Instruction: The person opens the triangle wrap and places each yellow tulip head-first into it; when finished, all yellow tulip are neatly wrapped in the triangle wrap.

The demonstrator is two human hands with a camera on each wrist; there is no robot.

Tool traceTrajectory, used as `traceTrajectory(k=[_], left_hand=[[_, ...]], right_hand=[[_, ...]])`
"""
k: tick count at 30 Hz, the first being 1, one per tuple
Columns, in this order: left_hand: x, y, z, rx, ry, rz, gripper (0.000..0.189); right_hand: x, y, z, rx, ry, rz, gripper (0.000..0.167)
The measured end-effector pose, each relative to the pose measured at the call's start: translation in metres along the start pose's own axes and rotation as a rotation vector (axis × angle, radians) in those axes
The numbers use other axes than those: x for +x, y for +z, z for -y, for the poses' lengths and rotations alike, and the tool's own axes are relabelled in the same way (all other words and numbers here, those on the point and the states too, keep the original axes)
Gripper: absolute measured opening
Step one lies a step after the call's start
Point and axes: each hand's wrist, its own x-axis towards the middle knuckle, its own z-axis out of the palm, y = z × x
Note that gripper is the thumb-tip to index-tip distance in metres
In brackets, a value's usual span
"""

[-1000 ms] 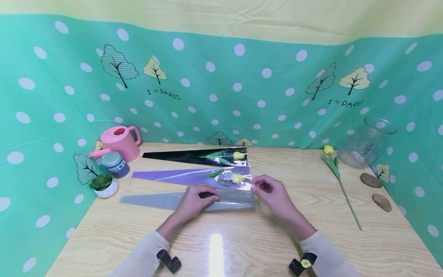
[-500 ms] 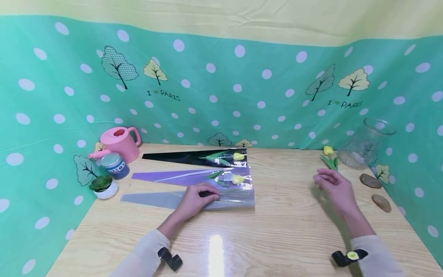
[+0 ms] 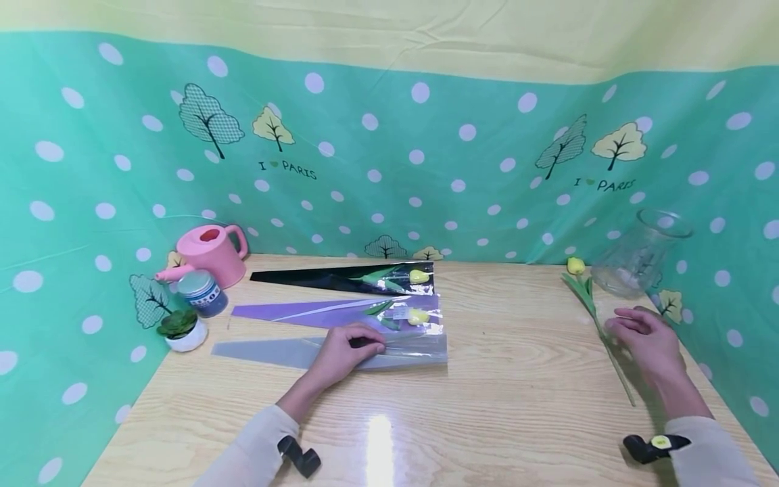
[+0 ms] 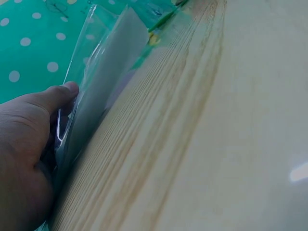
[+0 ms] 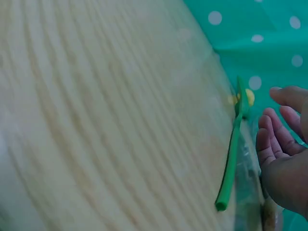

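My left hand (image 3: 342,355) pinches a grey flower sleeve (image 3: 268,350) with a clear front, lying nearest me. In the left wrist view its clear film (image 4: 79,62) stands apart from the grey backing (image 4: 122,48), and my thumb lies against the film. My right hand (image 3: 654,348) hovers beside the stem of a loose yellow tulip (image 3: 583,294), its fingers loosely bent. Seen from the right wrist, that hand (image 5: 286,139) is apart from the green stem (image 5: 230,168) and has nothing in its grasp.
Behind the grey sleeve lie a purple sleeve (image 3: 304,313) and a black sleeve (image 3: 304,278), each with a yellow tulip inside. A pink watering can (image 3: 213,253), a jar (image 3: 203,294) and a potted succulent (image 3: 182,328) stand left. A glass vase (image 3: 635,260) stands at the back right.
My right hand has left the mouth of the grey sleeve and travelled right across the table to the loose tulip. The left hand keeps its pinch and has stayed in place.
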Motion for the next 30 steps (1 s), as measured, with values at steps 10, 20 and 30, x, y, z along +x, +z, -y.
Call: traceTrajectory(k=[10,20,30], left_hand=[[0.0,0.0,0.003,0.005,-0.022,0.021,0.011],[-0.001,-0.001,0.001,0.015,-0.012,0.014,0.011],[-0.001,0.0,0.003,0.005,0.009,0.011,0.011]], right_hand=[[0.003,0.005,-0.014,-0.137,0.01,-0.007,0.047],[0.004,0.018,0.002,-0.429,-0.018,-0.073,0.055],[-0.007,0.029,0.018,-0.314,0.151,-0.102,0.051]])
